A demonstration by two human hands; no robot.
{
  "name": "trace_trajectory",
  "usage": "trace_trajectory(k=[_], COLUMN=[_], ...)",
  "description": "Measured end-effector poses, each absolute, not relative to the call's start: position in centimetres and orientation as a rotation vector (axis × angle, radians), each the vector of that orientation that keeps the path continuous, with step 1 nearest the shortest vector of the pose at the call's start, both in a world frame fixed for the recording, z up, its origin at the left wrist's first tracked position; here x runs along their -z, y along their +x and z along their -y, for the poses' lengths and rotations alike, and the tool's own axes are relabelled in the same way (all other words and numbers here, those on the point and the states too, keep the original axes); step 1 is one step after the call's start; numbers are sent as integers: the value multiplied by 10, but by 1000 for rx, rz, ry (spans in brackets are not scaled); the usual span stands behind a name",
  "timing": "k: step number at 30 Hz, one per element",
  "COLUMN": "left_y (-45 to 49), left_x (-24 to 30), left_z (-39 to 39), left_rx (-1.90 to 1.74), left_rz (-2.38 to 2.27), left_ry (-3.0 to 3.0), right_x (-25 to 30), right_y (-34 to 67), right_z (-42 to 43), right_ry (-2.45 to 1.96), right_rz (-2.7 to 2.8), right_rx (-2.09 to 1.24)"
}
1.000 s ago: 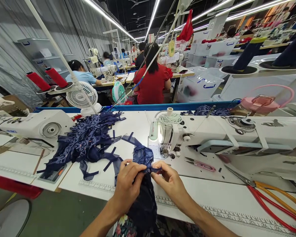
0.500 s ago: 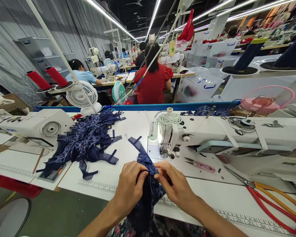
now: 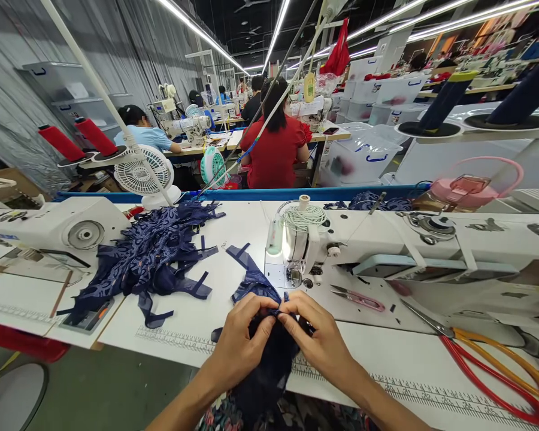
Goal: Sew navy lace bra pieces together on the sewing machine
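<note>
A white industrial sewing machine (image 3: 381, 234) fills the right of the frame. Left of centre lies a heap of navy lace pieces (image 3: 146, 251). One navy garment piece (image 3: 255, 281) runs from mid-frame down to bottom centre. Orange-and-red-handled scissors (image 3: 449, 331) lie lower right. At lower centre, left hand (image 3: 247, 332) and right hand (image 3: 317, 329) pinch the garment piece between thumbs and forefingers, fingertips close together. Pink thread snips (image 3: 363, 299) lie right of centre.
</note>
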State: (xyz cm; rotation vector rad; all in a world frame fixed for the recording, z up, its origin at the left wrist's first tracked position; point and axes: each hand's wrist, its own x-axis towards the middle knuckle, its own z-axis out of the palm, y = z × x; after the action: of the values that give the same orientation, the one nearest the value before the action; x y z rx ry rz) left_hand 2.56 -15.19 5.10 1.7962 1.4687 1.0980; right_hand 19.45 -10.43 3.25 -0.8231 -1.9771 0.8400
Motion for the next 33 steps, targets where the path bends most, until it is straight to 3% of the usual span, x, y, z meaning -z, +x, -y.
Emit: trace_trajectory(k=[6,18,26,33], left_y=[26,25,24,22], left_x=[-46,-43,-47,-49], left_z=[150,150,146,148], left_rx=[-1141,-1166,-1171,-1167], left_rz=[-1563,-1593,-1686,-1683], left_ry=[1768,1976,2132,2133], right_x=[-31,-28,-38,-40], right_y=[198,193,193,196], right_z=[106,100,98,92], right_ry=[-815,-1037,-905,-720], right_rz=[1957,1494,1844,1936], right_rx=[-831,-1380,-993,-959])
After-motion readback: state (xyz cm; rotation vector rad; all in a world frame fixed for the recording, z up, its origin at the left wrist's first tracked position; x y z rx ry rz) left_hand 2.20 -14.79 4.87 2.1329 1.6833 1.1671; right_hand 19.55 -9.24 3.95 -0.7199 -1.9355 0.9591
